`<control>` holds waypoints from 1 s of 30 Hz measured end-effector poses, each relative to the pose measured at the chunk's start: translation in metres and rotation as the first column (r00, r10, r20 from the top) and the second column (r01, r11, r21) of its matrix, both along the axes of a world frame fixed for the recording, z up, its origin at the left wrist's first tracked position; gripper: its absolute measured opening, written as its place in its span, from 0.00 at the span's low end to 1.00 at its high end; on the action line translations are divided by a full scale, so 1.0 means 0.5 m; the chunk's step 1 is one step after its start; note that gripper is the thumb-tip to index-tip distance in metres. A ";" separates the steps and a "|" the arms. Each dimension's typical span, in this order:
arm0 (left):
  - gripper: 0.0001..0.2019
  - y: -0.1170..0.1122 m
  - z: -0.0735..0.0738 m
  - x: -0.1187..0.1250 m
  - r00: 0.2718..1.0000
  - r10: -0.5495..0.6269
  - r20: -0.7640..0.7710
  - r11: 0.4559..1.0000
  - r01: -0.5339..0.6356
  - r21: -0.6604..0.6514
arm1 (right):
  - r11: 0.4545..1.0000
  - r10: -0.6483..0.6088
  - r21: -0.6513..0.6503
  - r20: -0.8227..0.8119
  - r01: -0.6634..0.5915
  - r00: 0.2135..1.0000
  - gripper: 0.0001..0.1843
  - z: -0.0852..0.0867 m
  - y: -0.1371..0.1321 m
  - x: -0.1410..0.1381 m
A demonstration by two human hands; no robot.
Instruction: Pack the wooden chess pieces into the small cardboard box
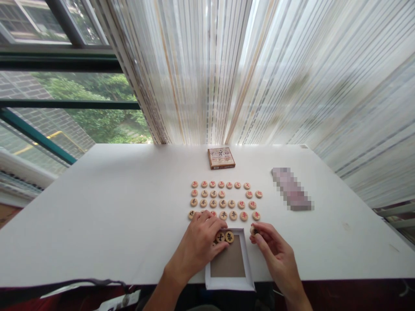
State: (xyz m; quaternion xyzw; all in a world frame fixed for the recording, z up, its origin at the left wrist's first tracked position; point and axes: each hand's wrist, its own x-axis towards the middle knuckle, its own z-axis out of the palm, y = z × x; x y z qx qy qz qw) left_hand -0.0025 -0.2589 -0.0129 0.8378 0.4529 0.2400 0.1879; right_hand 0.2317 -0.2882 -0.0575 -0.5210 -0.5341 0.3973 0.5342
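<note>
A shallow white box tray (248,259) with a brown bottom lies at the table's front edge. Inside its far end sit several round wooden Chinese chess pieces (229,236). My left hand (202,237) lies over the tray's far left corner, thumb and forefinger spread around the pieces; what is under the palm is hidden. To the right of the tray, my right hand (275,248) pinches one chess piece (253,231) between thumb and fingers. Beyond the tray, more chess pieces (222,203) with red and black characters lie in rows, the nearest row partly covered by my left fingers.
A closed Chinese chess box (221,158) lies behind the rows. A blurred-out pinkish flat object (292,190) is at the right on the white table (129,207). Striped curtains (207,73) hang beyond the far edge, with an uncovered window at the left.
</note>
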 end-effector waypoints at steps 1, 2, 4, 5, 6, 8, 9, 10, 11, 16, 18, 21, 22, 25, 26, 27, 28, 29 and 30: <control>0.18 0.001 0.000 0.000 1.000 0.003 -0.002 1.000 -0.003 -0.003 | 1.000 0.003 0.000 0.001 -0.003 1.000 0.11 0.000 0.000 0.000; 0.17 0.002 0.000 0.000 1.000 0.006 -0.003 1.000 -0.006 -0.006 | 1.000 0.006 0.000 0.002 -0.006 1.000 0.11 -0.001 0.000 0.000; 0.18 0.005 0.002 0.000 1.000 0.009 -0.005 1.000 -0.009 -0.016 | 1.000 0.012 0.002 0.003 -0.012 1.000 0.11 -0.001 0.000 0.000; 0.19 0.005 0.003 0.000 1.000 0.009 -0.005 1.000 -0.009 -0.021 | 1.000 0.014 0.002 0.003 -0.014 1.000 0.11 0.000 0.000 0.000; 0.20 0.006 0.004 0.000 1.000 0.008 -0.003 1.000 -0.009 -0.024 | 1.000 0.015 0.002 0.003 -0.015 1.000 0.11 0.000 0.000 0.000; 0.22 0.006 0.006 0.000 1.000 0.006 0.004 1.000 -0.006 -0.027 | 1.000 0.019 0.002 0.002 -0.019 1.000 0.11 0.002 0.000 0.001; 0.22 0.006 0.007 0.001 1.000 0.005 0.007 1.000 -0.005 -0.025 | 1.000 0.019 0.004 0.003 -0.019 1.000 0.11 0.002 0.000 0.001; 0.22 0.006 0.007 0.001 1.000 0.002 0.009 1.000 -0.001 -0.023 | 1.000 0.019 0.006 0.005 -0.019 1.000 0.10 0.003 -0.001 0.001; 0.22 0.006 0.008 0.001 1.000 -0.003 0.011 1.000 0.003 -0.021 | 1.000 0.018 0.008 0.008 -0.018 1.000 0.10 0.004 -0.001 0.001; 0.21 0.002 0.007 -0.004 0.997 -0.004 0.071 1.000 0.005 -0.008 | 1.000 0.012 0.016 -0.006 -0.012 1.000 0.11 0.004 0.002 -0.001; 0.18 -0.002 0.005 -0.008 0.990 0.004 0.139 1.000 -0.001 -0.023 | 1.000 0.003 0.023 -0.006 -0.003 1.000 0.12 0.004 0.003 -0.002; 0.12 -0.010 0.002 -0.011 0.961 0.020 0.275 0.998 -0.002 -0.064 | 0.999 0.009 0.047 0.009 -0.010 1.000 0.13 0.008 0.000 -0.005; 0.10 -0.015 0.002 -0.011 0.949 0.024 0.315 0.997 0.002 -0.084 | 0.998 0.025 0.059 0.010 -0.026 1.000 0.14 0.012 -0.003 -0.008; 0.09 -0.028 0.002 -0.012 0.910 0.035 0.412 0.987 0.034 -0.160 | 0.989 0.118 0.091 0.007 -0.118 0.993 0.17 0.032 -0.013 -0.024; 0.10 -0.033 0.002 -0.012 0.896 0.040 0.442 0.981 0.049 -0.187 | 0.983 0.156 0.098 0.014 -0.157 0.988 0.18 0.041 -0.016 -0.030; 0.11 -0.036 0.003 -0.012 0.881 0.049 0.471 0.975 0.060 -0.214 | 0.975 0.191 0.108 0.032 -0.194 0.981 0.18 0.050 -0.019 -0.038; 0.12 -0.040 0.003 -0.011 0.865 0.060 0.498 0.969 0.070 -0.238 | 0.967 0.222 0.112 0.061 -0.228 0.973 0.19 0.059 -0.021 -0.045; 0.12 -0.042 0.004 -0.010 0.849 0.073 0.524 0.963 0.076 -0.257 | 0.961 0.242 0.115 0.093 -0.251 0.966 0.19 0.068 -0.021 -0.053; 0.12 -0.044 0.006 -0.009 0.834 0.084 0.545 0.960 0.079 -0.270 | 0.953 0.262 0.122 0.127 -0.277 0.957 0.20 0.075 -0.022 -0.060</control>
